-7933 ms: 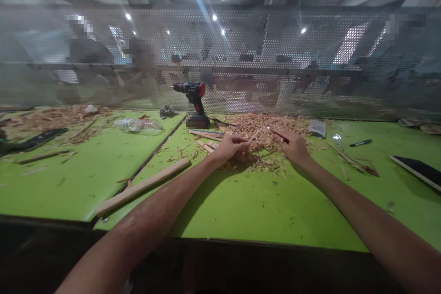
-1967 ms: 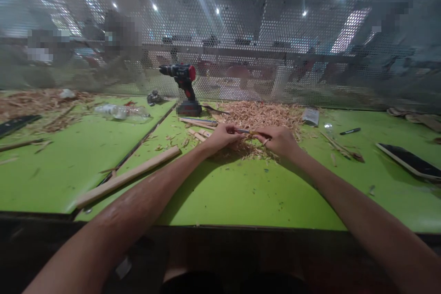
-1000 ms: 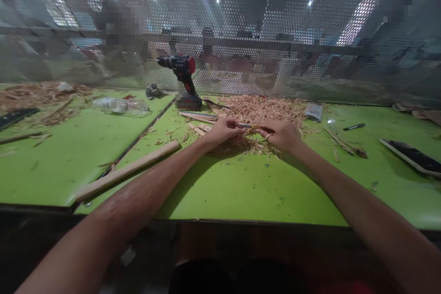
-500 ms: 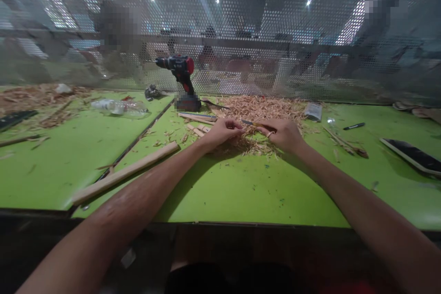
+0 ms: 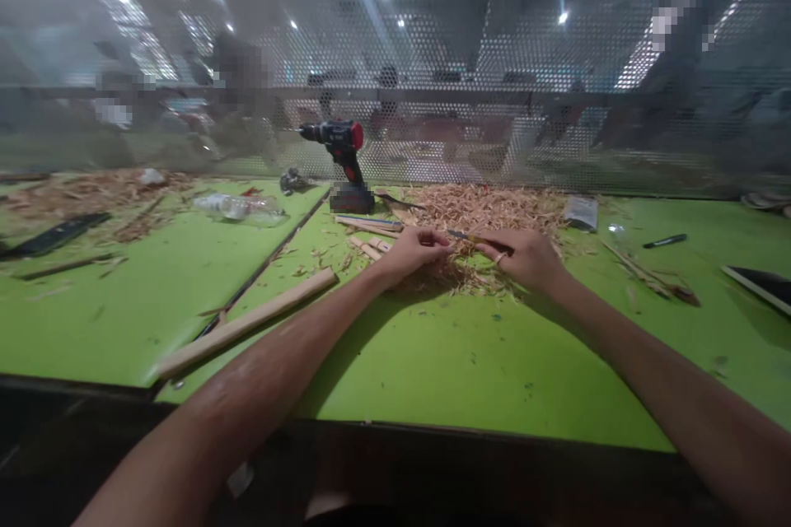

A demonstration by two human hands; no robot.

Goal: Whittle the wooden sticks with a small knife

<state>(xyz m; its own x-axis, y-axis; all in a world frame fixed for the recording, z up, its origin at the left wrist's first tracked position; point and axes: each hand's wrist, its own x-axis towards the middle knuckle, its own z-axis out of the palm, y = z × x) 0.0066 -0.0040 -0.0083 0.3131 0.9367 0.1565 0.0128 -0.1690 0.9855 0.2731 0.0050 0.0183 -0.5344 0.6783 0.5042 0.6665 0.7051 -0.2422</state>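
My right hand (image 5: 530,257) is closed round the handle of a slim knife (image 5: 465,236), its blade pointing left toward my other hand. A ring shows on one finger. Just left of the blade, my left hand (image 5: 415,255) is closed in a pinch; whatever sits between thumb and fingers is too small or hidden to make out. Both hands are low over a heap of curly wood shavings (image 5: 494,207) on the green tabletop (image 5: 395,362). Short wooden sticks (image 5: 366,248) lie beside my left hand.
A cordless drill (image 5: 343,156) stands upright behind the sticks. A long wooden strip (image 5: 247,323) lies left of my forearm. Further left is a clear plastic bottle (image 5: 241,208). To the right are a small packet (image 5: 582,212), a black pen (image 5: 665,241) and a phone-like slab (image 5: 763,286). Perforated mesh (image 5: 445,140) rises behind.
The whole view has shifted, so the table and its things sit further right and lower. Both hands keep nearly the same pose, the knife still in my right hand.
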